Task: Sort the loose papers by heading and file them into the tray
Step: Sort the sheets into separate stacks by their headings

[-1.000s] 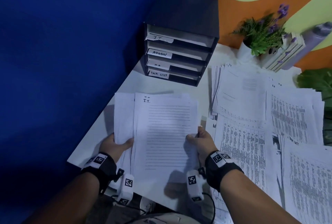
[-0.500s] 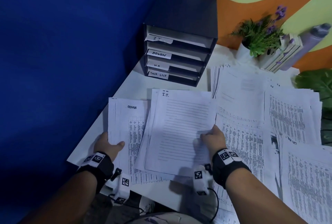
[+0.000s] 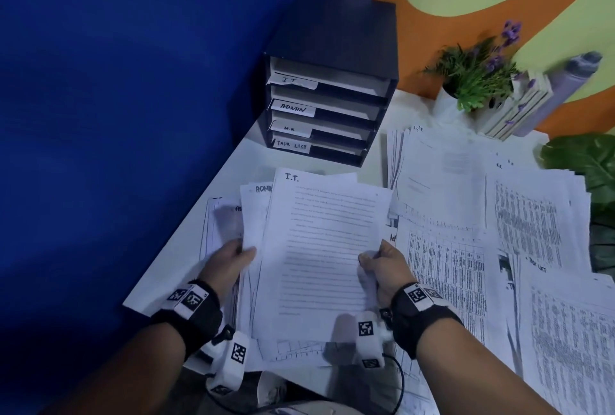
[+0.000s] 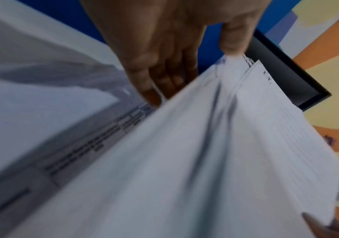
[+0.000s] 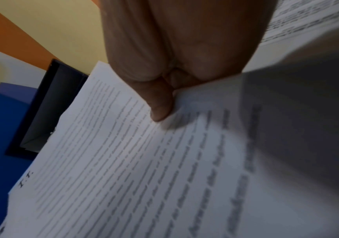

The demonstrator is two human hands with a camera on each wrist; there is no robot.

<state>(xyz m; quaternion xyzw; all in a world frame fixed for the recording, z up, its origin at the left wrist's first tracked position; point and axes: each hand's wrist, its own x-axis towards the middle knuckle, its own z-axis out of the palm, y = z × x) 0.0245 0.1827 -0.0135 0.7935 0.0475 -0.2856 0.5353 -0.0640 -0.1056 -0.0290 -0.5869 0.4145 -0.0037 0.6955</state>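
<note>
Head view alone shows tray (image 3: 332,82) labels; both hands (image 3: 229,261) (image 3: 382,268) grip the I.T. stack (image 3: 319,248).

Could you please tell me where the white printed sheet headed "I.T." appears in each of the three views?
Head view: white printed sheet headed "I.T." sits centre, between both hands.
Left wrist view: it fills the right half, seen edge-on, heading at upper right.
Right wrist view: it spreads across the lower centre, heading at lower left.
Shared landmark: the black tiered paper tray behind the sheet's top edge.
</note>
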